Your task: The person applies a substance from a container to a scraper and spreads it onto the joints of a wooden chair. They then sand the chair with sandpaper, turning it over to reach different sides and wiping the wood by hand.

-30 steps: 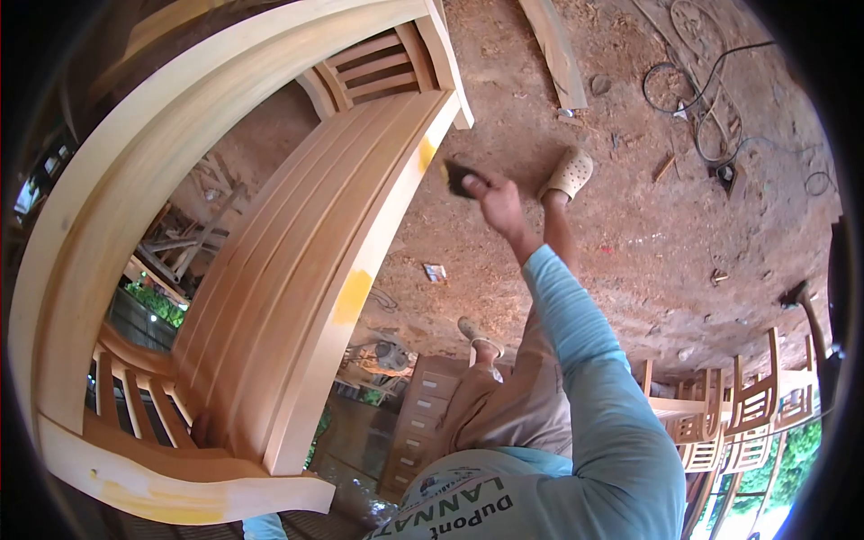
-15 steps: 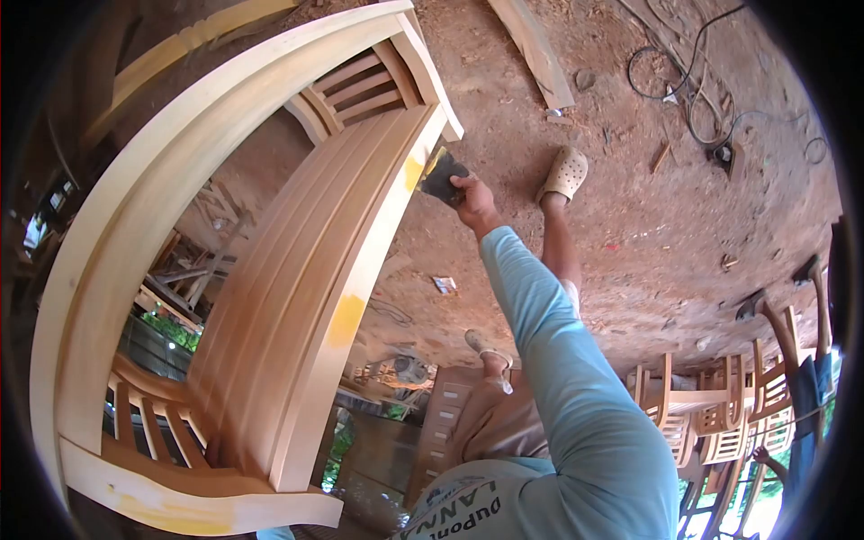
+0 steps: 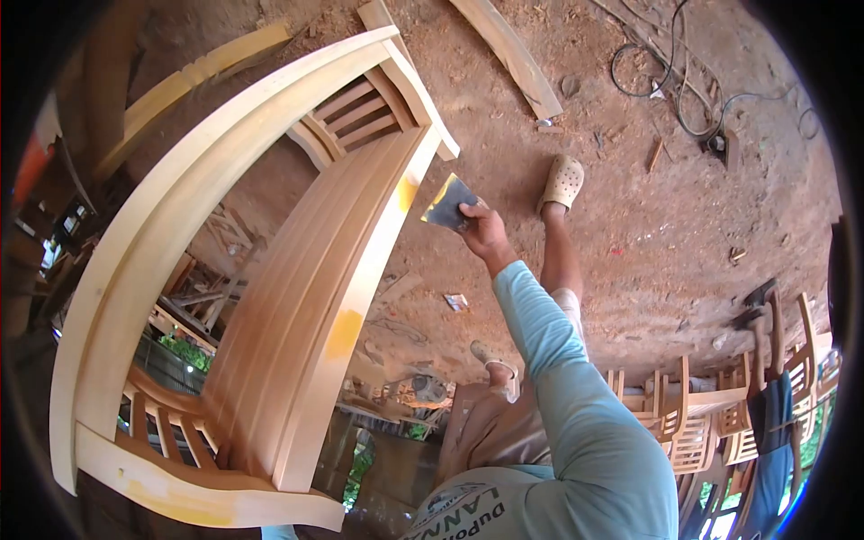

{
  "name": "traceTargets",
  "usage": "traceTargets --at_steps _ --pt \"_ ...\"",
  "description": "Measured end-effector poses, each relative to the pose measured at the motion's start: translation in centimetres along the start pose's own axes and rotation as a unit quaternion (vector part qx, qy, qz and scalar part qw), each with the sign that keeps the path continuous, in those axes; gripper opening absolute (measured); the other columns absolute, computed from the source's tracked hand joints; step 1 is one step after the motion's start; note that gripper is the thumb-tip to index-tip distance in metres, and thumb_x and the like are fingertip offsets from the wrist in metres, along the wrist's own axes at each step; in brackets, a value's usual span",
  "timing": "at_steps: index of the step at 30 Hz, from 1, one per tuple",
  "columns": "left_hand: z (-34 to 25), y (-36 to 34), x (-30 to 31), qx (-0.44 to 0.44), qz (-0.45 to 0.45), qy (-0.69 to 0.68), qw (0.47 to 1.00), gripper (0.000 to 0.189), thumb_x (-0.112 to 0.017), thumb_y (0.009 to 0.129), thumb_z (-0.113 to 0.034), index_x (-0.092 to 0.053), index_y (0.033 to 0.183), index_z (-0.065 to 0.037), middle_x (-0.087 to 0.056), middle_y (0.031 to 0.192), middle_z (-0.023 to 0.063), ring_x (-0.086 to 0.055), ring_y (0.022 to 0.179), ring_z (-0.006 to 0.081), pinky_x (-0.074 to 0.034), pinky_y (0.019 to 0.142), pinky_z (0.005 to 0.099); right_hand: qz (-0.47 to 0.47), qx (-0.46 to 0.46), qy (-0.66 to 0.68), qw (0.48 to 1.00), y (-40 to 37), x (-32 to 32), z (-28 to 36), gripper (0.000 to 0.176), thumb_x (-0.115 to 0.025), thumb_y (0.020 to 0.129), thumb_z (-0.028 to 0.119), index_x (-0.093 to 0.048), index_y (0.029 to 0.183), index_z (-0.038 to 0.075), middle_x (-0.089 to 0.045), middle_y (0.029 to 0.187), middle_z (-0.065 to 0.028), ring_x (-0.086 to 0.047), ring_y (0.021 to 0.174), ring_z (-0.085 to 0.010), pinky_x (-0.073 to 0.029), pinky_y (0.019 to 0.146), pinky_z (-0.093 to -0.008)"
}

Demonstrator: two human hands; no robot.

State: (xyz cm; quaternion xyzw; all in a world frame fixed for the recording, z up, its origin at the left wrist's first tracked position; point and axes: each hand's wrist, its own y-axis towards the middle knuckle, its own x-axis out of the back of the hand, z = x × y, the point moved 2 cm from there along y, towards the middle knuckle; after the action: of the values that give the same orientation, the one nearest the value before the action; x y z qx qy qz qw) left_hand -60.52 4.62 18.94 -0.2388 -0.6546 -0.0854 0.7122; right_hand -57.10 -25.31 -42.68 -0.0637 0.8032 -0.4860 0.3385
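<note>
- The right hand (image 3: 486, 232) is clamped on the handle of a putty knife (image 3: 447, 203), fingers wrapped tight. The left hand is out of view.
- The knife's blade stands just beside the front edge of the wooden bench (image 3: 297, 270), near its far corner. It seems to be a little clear of the wood.
- Right next to the blade, a yellow patch (image 3: 407, 192) of filler sits on that front edge. A second patch (image 3: 345, 331) lies further along the same edge, towards the near corner.
- Risk: the blade's corner could dig into the soft pale wood if it meets the edge steeply, leaving a gouge.
- Risk: a yellow streak rides along the blade's edge. A tilt or a shake could drop it onto the dirt floor (image 3: 648, 225) or smear it across the clean slats.
- Risk: grit from the floor could get onto the blade and scratch the patch or leave specks in it.
- Risk: the arm is stretched well out from the body, so a slip of the sandal (image 3: 562, 180) on loose dirt could jolt the knife into the bench.
- Risk: a cable (image 3: 684, 90) and a plank (image 3: 508, 54) lie on the floor beyond the foot and could catch a step backwards.
- Containers: no tin, tub or pot shows anywhere on the floor or the bench. The only filler to be seen is on the blade and in the patches.
- Something boxy sits below the bench's near corner, but it is too blurred to tell what it is.
</note>
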Motion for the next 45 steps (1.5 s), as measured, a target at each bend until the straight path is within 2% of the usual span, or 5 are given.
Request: traceTargets --at_steps 20,22,26,34,45 --pt "8.5 -1.0 0.0 -0.071 -0.048 -0.264 0.961 0.049 -0.042 0.111 -0.037 -0.047 0.144 -0.001 -0.060 0.132 0.0139 -0.061 0.119 0.0240 -0.051 0.103 0.0373 -0.013 0.017 -0.214 0.977 -11.4 -1.4 10.5 0.025 -0.059 0.087 0.001 -0.064 0.112 0.002 -0.070 0.104 -0.0081 -0.070 0.095 -0.0246 -0.058 0.087 -0.0396" --pt "1.8 -1.7 -0.3 -0.187 -0.089 -0.076 0.975 0.048 -0.043 0.111 -0.038 -0.048 0.142 -0.001 -0.062 0.127 0.0113 -0.060 0.116 0.0210 -0.051 0.101 0.0365 -0.034 0.033 -0.232 0.972 -13.5 -2.7 11.3 0.023 -0.060 0.087 0.002 -0.064 0.110 0.004 -0.070 0.102 -0.0066 -0.069 0.093 -0.0231 -0.058 0.084 -0.0386" --pt "-0.4 -2.2 -0.7 -0.085 -0.021 -0.324 0.942 0.048 -0.028 0.115 -0.036 -0.057 0.129 0.001 -0.063 0.120 0.0106 -0.061 0.108 0.0199 -0.051 0.095 0.0361 -0.033 0.038 -0.254 0.966 -15.5 -2.5 12.6 0.022 -0.062 0.086 0.004 -0.064 0.107 0.007 -0.069 0.097 -0.0038 -0.068 0.087 -0.0204 -0.058 0.080 -0.0364" --pt "0.2 -1.3 -0.8 -0.202 -0.131 -0.042 0.970 0.036 -0.038 0.110 -0.022 -0.062 0.107 0.005 -0.062 0.102 0.0204 -0.056 0.097 0.0362 -0.043 0.091 0.0488 -0.040 0.081 -0.266 0.960 -20.8 -2.4 15.0 0.023 -0.061 0.087 0.003 -0.063 0.110 -0.002 -0.069 0.101 -0.0124 -0.069 0.096 -0.0313 -0.057 0.094 -0.0449" --pt "-0.9 -0.9 -0.7 -0.170 -0.171 -0.086 0.967 0.050 -0.037 0.109 -0.029 -0.062 0.084 0.006 -0.062 0.083 0.0250 -0.052 0.089 0.0444 -0.036 0.092 0.0536 -0.036 0.112 -0.315 0.942 -27.8 -5.1 15.2 0.017 -0.062 0.087 0.005 -0.064 0.104 0.002 -0.069 0.095 -0.0103 -0.069 0.087 -0.0282 -0.059 0.083 -0.0432"
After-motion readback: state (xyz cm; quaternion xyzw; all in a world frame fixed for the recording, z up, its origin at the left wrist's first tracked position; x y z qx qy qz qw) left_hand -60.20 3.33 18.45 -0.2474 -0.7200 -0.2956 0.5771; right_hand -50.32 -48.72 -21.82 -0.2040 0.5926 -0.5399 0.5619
